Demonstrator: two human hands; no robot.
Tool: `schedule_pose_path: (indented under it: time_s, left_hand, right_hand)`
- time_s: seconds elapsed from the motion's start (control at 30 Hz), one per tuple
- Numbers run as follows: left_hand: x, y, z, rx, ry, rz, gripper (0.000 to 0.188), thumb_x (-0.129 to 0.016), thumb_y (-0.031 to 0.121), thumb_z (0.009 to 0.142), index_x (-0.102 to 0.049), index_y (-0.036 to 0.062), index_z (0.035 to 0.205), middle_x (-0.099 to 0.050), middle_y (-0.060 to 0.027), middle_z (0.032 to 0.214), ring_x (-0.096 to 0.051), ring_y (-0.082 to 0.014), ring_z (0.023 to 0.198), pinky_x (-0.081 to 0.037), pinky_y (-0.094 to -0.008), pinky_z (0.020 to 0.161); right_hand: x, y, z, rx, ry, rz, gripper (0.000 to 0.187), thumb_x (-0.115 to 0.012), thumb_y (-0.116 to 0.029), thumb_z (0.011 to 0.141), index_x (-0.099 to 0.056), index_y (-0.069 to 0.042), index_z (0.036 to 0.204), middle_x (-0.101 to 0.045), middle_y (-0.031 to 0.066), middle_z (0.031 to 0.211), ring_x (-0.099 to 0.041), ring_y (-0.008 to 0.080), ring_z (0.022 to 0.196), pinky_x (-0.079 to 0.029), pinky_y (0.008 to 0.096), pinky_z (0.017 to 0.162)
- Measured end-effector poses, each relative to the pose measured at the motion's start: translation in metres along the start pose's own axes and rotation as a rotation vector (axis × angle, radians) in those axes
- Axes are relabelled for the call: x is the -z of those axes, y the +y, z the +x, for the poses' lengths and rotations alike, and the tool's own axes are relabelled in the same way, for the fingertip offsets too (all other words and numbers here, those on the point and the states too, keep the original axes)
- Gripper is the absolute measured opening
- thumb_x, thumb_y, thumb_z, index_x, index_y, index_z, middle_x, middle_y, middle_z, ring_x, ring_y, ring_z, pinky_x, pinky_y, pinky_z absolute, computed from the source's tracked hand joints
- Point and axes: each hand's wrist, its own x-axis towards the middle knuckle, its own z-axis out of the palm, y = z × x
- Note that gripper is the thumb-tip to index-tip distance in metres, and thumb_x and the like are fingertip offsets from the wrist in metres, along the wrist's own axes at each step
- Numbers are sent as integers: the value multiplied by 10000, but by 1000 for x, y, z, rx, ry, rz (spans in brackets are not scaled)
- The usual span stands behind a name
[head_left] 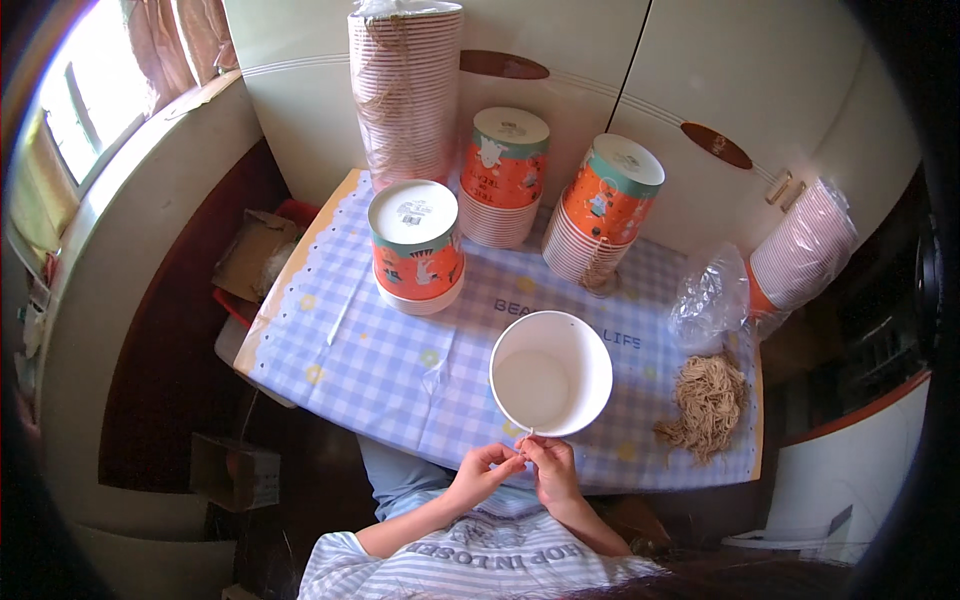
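Note:
In front of me a white paper bucket (550,380) tips toward me, its open mouth showing a bare inside. Both my hands meet at its near rim, fingers pinched together. My left hand (485,472) and my right hand (553,468) hold a small, pale, thin bit between their fingertips. It looks like an end of string, though most of it is hidden by the fingers. A tangled pile of tan string (708,405) lies to the right, near the table's edge.
Upside-down orange and green paper buckets stand on the checked tablecloth (350,350): a short stack (418,250) and two taller stacks (505,180) (605,205). A tall wrapped stack (405,100) rises behind. At right are a clear plastic bag (710,295) and a wrapped, leaning stack (805,245).

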Motion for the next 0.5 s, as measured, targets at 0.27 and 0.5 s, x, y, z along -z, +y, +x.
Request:
schedule_pose_path:
  time_s: [0.27, 0.5]
  left_hand:
    - [-3, 1, -2, -101, 4, 142, 118, -601, 105, 802, -596, -13, 800, -612, -22, 734, -528, -66, 705, -429, -221, 641]
    - [-7, 3, -3, -149, -9, 237, 120, -611, 134, 784, -602, 15, 799, -605, -39, 687, -535, -76, 630, -422, -238, 533]
  right_hand:
    - [-12, -5, 0, -177, 121, 248, 48, -569, -90, 784, -588, -49, 767, -573, 33, 729, -515, 93, 649, -420, 224, 584]
    - [-16, -8, 4, -152, 170, 323, 56, -603, -95, 766, -580, -46, 779, -575, 32, 725, -492, 92, 621, -418, 222, 572]
